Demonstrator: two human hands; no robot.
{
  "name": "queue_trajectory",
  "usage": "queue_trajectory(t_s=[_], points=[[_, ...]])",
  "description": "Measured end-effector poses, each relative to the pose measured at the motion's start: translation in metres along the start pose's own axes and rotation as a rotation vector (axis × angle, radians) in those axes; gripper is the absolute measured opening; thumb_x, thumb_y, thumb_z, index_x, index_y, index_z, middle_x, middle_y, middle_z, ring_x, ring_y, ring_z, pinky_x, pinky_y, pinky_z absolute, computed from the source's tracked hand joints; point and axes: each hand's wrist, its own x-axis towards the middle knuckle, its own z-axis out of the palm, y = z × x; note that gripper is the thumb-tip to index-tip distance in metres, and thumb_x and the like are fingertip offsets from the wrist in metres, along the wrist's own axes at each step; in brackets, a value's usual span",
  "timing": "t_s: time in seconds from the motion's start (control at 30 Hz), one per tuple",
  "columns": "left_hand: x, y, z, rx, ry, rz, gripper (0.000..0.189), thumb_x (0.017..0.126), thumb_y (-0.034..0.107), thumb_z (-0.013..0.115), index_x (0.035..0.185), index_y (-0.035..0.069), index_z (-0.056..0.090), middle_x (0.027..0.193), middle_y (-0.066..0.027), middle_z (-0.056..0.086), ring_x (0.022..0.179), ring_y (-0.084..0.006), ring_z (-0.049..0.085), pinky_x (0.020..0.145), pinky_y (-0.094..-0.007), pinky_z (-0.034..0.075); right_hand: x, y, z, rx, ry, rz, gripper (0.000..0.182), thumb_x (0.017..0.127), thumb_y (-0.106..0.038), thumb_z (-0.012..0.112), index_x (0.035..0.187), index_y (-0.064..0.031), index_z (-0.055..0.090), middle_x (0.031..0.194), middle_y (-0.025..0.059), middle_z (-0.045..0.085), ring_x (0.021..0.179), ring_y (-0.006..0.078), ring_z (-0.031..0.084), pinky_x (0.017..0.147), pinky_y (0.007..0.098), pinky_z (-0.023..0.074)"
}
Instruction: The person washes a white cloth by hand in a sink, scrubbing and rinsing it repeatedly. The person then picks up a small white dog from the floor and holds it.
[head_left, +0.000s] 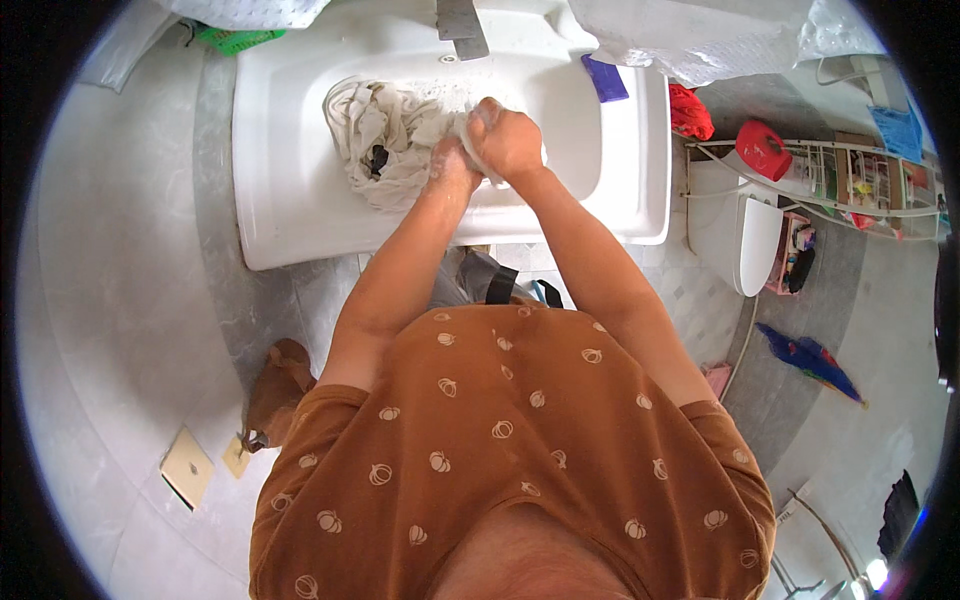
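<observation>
A wet, off-white cloth garment (390, 127) lies bunched in the left half of a white washbasin (300, 225), with a small black patch showing among its folds. Part of the same cloth runs up to the right, where both of my hands grip it, close together. My left hand (452, 159) is wet with suds, its fingers partly hidden by cloth. Curled into a fist just to the right, my right hand (506, 139) clasps a twisted, soapy portion. A grey metal tap (459, 28) extends over the basin's far edge.
A purple block or box (604, 78) rests on the basin's right rim. To the right stand a toilet (757, 244) and a white metal rack (817, 195) with a red plastic container (763, 150). A green basket (238, 40) is beyond the left rim. Plastic sheeting (697, 34) hangs at the top.
</observation>
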Motion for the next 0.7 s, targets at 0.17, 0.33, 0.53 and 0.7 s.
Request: queue_trajectory(t_s=[0.17, 0.33, 0.53, 0.7], points=[[0.019, 0.008, -0.01, 0.101, -0.024, 0.044, 0.044, 0.1, 0.035, 0.045, 0.134, 0.008, 0.047, 0.128, -0.0079, 0.056, 0.115, -0.0226, 0.054, 0.098, -0.038, 0.046, -0.026, -0.013, -0.001, 0.013, 0.218, -0.338, 0.037, 0.088, -0.04, 0.052, 0.1, -0.0077, 0.066, 0.089, 0.0282, 0.067, 0.084, 0.046, 0.065, 0.082, 0.0474, 0.052], [0.027, -0.008, -0.016, 0.38, 0.022, 0.109, 0.064, 0.086, 0.047, 0.067, 0.131, 0.005, 0.05, 0.11, -0.0074, 0.059, 0.096, -0.0181, 0.056, 0.088, -0.0382, 0.049, -0.006, 0.046, 0.022, 0.519, 0.103, 0.249, 0.037, 0.088, -0.034, 0.054, 0.097, -0.0009, 0.068, 0.091, 0.0243, 0.068, 0.093, 0.0452, 0.063, 0.087, 0.0423, 0.0491], [0.071, 0.028, -0.011, 1.826, -0.18, 0.495, 0.104, 0.075, 0.061, 0.071, 0.151, 0.005, 0.026, 0.133, -0.0201, 0.056, 0.123, -0.0308, 0.054, 0.105, -0.0349, 0.042, 0.016, 0.129, -0.005, 1.152, 0.14, 0.579, 0.04, 0.095, -0.03, 0.056, 0.114, 0.0054, 0.059, 0.095, 0.0096, 0.063, 0.084, 0.0208, 0.058, 0.079, 0.0347, 0.049], [0.073, 0.027, -0.035, 2.87, -0.348, 0.521, 0.06, 0.083, 0.05, 0.063, 0.137, 0.025, 0.053, 0.129, -0.0083, 0.06, 0.128, -0.0277, 0.048, 0.113, -0.0439, 0.024, 0.002, 0.125, -0.016, 1.062, 0.103, 0.617, 0.036, 0.094, -0.03, 0.061, 0.105, 0.0038, 0.062, 0.089, 0.0068, 0.062, 0.08, 0.0155, 0.056, 0.073, 0.0299, 0.0473]])
